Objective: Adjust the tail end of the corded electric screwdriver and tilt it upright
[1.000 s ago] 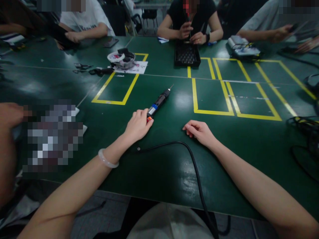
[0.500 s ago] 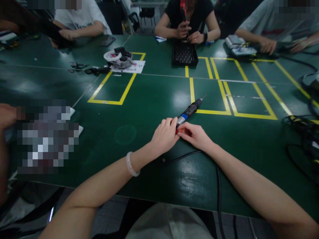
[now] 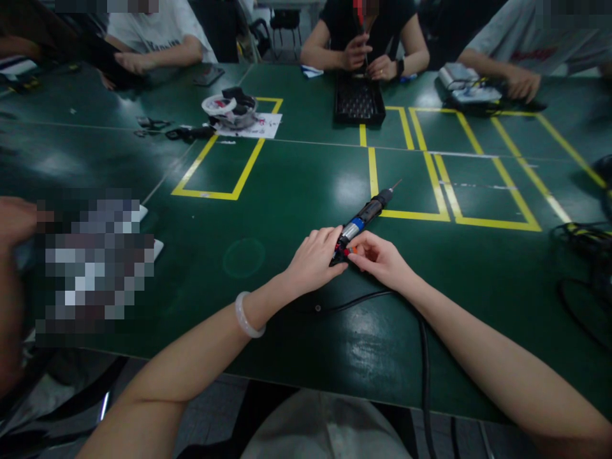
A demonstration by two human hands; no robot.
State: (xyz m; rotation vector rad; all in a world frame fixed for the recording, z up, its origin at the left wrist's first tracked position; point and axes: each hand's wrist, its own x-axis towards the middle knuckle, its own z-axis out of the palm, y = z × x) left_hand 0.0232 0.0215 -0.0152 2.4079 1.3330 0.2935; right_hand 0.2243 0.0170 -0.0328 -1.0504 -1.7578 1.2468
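Observation:
An electric screwdriver [image 3: 367, 213] with a black body, a silver and blue band and a thin bit lies slantwise on the green table, its bit pointing away to the right. My left hand [image 3: 313, 260] is closed around its rear end, hiding much of that part. Just right of it, the thumb and fingers of my right hand [image 3: 385, 260] pinch a small red and orange piece [image 3: 350, 252] beside the screwdriver's housing. Whether this piece is joined to the tool cannot be made out. A black cable [image 3: 356, 301] runs on the table below my hands.
Yellow tape outlines [image 3: 415, 215] mark the table [image 3: 282, 344]. Across it, a co-worker works over a black tray [image 3: 359, 118]. A clear tub [image 3: 234, 109] stands at the back left, coiled cables [image 3: 586, 239] lie at right, and a device [image 3: 471, 89] sits at the back right.
My right hand has shifted slightly right, away from my left, with the red and orange piece in its fingers. More of the screwdriver's rear end shows. The whole view has moved a little.

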